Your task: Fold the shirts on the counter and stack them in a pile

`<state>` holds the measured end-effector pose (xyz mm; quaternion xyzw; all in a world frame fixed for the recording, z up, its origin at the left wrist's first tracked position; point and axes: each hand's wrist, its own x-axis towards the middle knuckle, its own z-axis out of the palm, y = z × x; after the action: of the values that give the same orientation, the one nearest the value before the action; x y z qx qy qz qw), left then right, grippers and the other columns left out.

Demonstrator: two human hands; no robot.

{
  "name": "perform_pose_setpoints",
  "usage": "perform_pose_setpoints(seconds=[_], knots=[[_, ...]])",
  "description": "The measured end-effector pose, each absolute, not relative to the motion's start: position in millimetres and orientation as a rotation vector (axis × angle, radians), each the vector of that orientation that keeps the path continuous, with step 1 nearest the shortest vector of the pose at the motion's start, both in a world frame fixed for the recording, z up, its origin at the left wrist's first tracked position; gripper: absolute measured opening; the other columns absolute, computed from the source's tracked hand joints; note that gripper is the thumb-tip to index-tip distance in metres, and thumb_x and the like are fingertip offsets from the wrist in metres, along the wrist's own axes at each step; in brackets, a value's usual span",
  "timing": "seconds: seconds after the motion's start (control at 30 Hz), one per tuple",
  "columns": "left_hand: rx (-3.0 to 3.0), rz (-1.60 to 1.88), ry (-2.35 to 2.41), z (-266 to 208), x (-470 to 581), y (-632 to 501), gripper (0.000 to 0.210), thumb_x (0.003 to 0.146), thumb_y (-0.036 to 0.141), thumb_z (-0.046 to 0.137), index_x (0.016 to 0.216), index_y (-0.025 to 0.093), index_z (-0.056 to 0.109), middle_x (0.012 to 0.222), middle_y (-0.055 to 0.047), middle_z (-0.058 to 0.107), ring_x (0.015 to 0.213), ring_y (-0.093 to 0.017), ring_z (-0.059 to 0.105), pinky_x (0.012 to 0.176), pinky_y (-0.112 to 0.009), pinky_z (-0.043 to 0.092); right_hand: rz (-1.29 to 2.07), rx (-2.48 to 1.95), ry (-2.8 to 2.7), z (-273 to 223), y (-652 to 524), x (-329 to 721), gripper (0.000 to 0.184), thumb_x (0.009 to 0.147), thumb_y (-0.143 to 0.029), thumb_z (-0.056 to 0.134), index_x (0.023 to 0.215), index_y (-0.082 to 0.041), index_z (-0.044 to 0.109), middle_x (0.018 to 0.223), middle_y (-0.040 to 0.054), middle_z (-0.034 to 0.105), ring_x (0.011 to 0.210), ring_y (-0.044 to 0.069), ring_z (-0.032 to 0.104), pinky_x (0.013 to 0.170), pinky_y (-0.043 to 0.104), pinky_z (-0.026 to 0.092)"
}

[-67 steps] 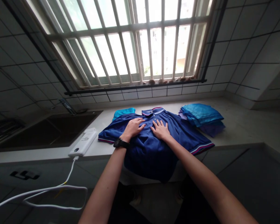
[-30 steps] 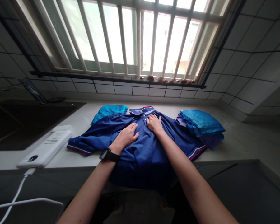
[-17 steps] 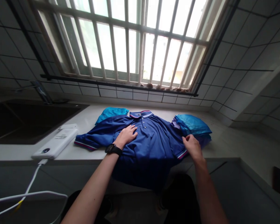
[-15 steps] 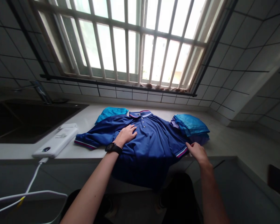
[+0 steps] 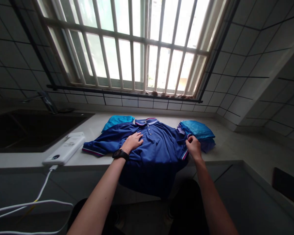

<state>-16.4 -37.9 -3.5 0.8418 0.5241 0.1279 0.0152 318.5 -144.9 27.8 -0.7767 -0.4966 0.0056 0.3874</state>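
Observation:
A dark blue polo shirt (image 5: 156, 153) lies front side up on the white counter, its collar toward the window and its lower part hanging over the front edge. My left hand (image 5: 133, 142), with a black watch on the wrist, rests flat on the chest beside the buttons. The fingers of my right hand (image 5: 193, 146) pinch the striped cuff of the sleeve on the right, which is lifted and bunched. On the left, the other sleeve lies spread out, its striped cuff near the counter's front edge.
Folded turquoise cloth (image 5: 117, 121) lies behind the left shoulder. A folded blue stack (image 5: 198, 130) sits behind my right hand. At left are a white power bank (image 5: 65, 149) with a white cable, and a dark sink (image 5: 29, 130) with a faucet. A dark phone-like slab (image 5: 287, 186) lies far right.
My right hand has moved inward and up, carrying the cuff toward the shirt's body, so that sleeve is now bunched. My left hand stays on the chest. The view has shifted slightly.

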Motion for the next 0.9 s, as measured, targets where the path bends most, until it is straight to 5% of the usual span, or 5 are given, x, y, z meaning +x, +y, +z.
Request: perform_pose_setpoints(seconds=[0.13,0.27,0.4,0.67,0.9], knots=[[2.613,0.416,1.635,-3,-16,-40,0.050,0.099,0.032,0.047,0.143,0.017,0.065,0.157,-0.011,0.057,0.150,-0.024,0.048,0.126,-0.035,0.035,-0.073,-1.682,-1.314,46,-132,291,0.010,0.088,-0.029,0.054,0.095,-0.023,0.058,0.098,0.0127,0.076,0.092,0.028,0.071,0.088,0.039,0.053],[2.614,0.429,1.630,-2,-16,-42,0.049,0.100,0.032,0.048,0.142,0.018,0.065,0.156,-0.011,0.057,0.149,-0.024,0.049,0.126,-0.036,0.036,0.319,-1.419,-1.600,63,-122,267,0.027,0.099,-0.042,0.049,0.117,-0.023,0.055,0.104,0.0097,0.079,0.093,0.025,0.074,0.087,0.040,0.057],[2.597,0.409,1.637,-1,-15,-43,0.050,0.099,0.030,0.049,0.144,0.016,0.064,0.156,-0.011,0.058,0.149,-0.023,0.049,0.125,-0.034,0.036,0.353,-1.630,-1.637,70,-113,264,0.036,0.103,-0.028,0.035,0.123,-0.020,0.064,0.110,0.0105,0.080,0.103,0.022,0.075,0.097,0.035,0.055],[2.602,0.395,1.631,2,-15,-44,0.051,0.100,0.032,0.048,0.145,0.015,0.063,0.157,-0.012,0.057,0.150,-0.023,0.048,0.126,-0.034,0.035,0.420,-2.210,-2.167,35,-118,244,0.065,0.106,-0.056,0.040,0.162,-0.022,0.043,0.171,0.0156,0.033,0.160,0.033,0.027,0.124,0.050,0.031],[2.604,0.383,1.645,0,-15,-42,0.051,0.099,0.034,0.048,0.145,0.017,0.063,0.159,-0.010,0.055,0.149,-0.023,0.048,0.126,-0.034,0.035,0.051,-2.350,-1.912,42,-89,224,0.058,0.108,-0.042,0.032,0.150,-0.010,0.054,0.168,0.0247,0.034,0.156,0.036,0.031,0.123,0.055,0.029]])
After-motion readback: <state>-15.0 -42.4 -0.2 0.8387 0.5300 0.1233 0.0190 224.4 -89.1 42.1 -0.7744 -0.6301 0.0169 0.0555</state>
